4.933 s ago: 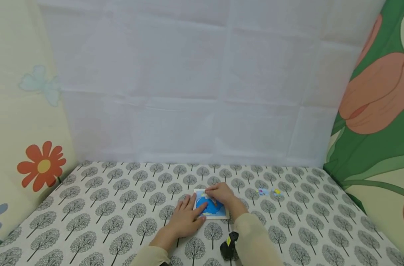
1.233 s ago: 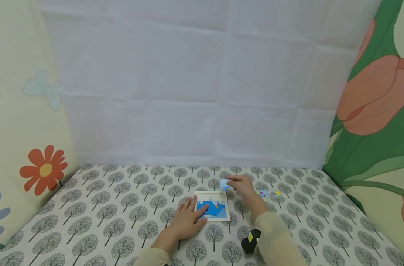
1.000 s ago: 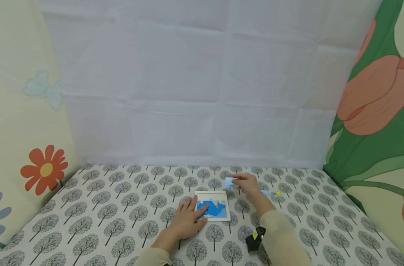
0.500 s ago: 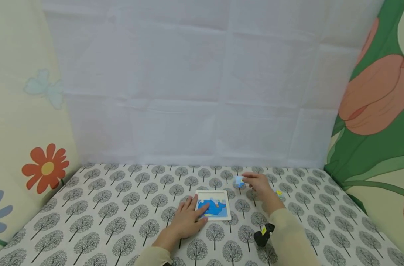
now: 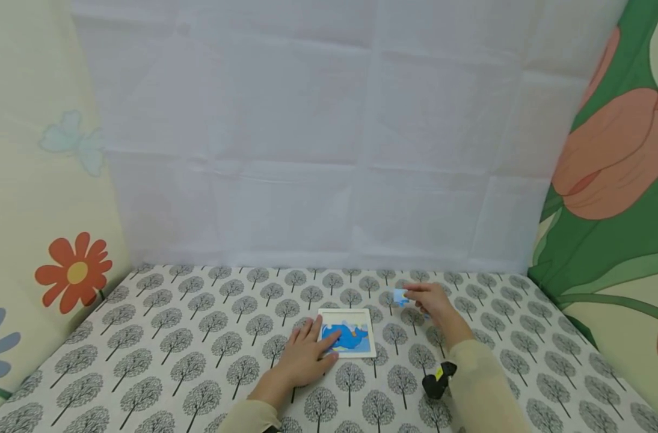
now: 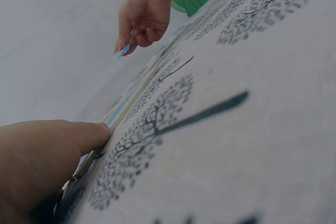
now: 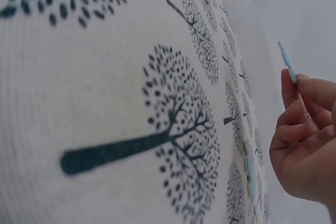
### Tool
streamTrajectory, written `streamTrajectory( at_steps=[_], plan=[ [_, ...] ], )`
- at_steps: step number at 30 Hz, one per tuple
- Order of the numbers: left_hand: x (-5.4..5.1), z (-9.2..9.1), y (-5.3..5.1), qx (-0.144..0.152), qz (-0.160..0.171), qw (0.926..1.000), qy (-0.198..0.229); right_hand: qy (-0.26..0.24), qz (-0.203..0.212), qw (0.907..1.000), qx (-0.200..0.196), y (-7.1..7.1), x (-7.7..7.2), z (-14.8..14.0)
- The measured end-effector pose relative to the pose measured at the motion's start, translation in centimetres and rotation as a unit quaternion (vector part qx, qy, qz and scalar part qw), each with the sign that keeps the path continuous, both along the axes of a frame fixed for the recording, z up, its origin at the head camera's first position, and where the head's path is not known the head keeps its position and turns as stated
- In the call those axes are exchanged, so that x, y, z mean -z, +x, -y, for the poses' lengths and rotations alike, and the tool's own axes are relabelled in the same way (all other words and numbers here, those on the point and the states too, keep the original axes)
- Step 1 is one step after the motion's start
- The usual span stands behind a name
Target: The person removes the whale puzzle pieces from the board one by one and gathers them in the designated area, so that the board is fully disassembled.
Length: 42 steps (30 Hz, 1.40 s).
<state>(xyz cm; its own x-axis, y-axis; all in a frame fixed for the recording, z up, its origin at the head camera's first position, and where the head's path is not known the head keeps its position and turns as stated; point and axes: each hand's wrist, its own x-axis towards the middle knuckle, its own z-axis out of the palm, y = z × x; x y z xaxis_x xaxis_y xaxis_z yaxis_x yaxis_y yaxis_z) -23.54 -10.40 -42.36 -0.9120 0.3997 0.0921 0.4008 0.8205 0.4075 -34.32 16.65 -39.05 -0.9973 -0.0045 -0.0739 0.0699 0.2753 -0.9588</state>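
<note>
A square white-framed tray [image 5: 373, 334] with a blue whale picture lies on the cloth; its upper strip is pale and bare. My left hand [image 5: 303, 359] rests flat on its left side, fingers spread; in the left wrist view the thumb [image 6: 89, 136] touches the frame edge. Right of the tray and above the cloth, my right hand [image 5: 434, 305] pinches a light-blue puzzle piece [image 5: 400, 296] between thumb and fingers. The right wrist view shows that piece [image 7: 287, 62] edge-on, with the other fingers of the hand [image 7: 310, 140] curled. Loose pieces [image 7: 250, 179] lie on the cloth below it.
A tree-print cloth [image 5: 199, 361] covers the table. A white sheet [image 5: 307, 132] hangs behind it, with flowered panels at both sides. A black device with a yellow mark [image 5: 438, 381] is by the right wrist.
My right hand has moved off the tray to the right, now with a light-blue piece pinched in it, and covers most of the loose pieces in the head view. My left hand stays on the tray.
</note>
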Motion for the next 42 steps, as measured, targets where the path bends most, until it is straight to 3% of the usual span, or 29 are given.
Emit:
streamTrajectory(
  at_steps=[15, 42],
  plan=[
    [0.2, 0.0, 0.0, -0.001, -0.002, 1.0, -0.001, 0.025, 0.02, 0.9992, 0.023, 0.0, 1.2, -0.6],
    [0.0, 0.1, 0.1, -0.001, 0.001, 1.0, 0.002, 0.072, -0.02, 0.9972, 0.007, 0.0, 2.3, -0.5]
  ],
)
